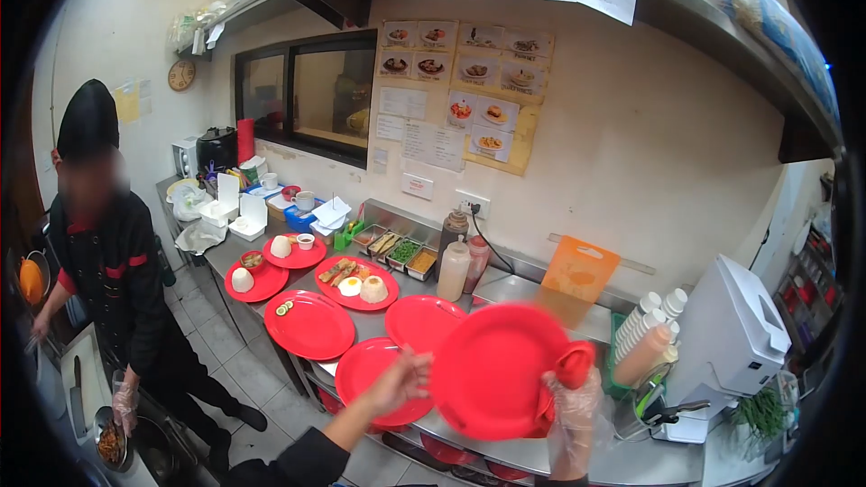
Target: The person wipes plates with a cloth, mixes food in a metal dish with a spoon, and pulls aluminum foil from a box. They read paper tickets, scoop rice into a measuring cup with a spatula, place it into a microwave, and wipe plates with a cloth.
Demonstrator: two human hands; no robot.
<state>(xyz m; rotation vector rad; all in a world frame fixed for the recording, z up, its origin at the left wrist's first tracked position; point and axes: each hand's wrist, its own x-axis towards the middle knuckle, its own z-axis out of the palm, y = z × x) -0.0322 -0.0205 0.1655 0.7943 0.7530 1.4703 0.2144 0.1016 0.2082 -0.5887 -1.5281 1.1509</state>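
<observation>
A red plate (496,372) is tilted up in front of me, above the counter. My right hand (574,401), in a clear plastic glove, grips it at the right edge together with a bunched red cloth (574,362). At the plate's left edge is my left hand (402,384), fingers apart and partly curled; whether they touch the rim I cannot tell. Beneath that hand lies a red oval plate (361,370), with another red plate (424,320) behind it. To their left, a red plate (311,329) bears cucumber slices (285,307).
Plates with rice (373,289), egg and other food stand farther back. Sauce bottles (454,271), topping trays (404,252), an orange cutting board (579,269) and stacked cups (639,320) line the wall. At left a co-worker (113,243) holds a pan (110,444) of food.
</observation>
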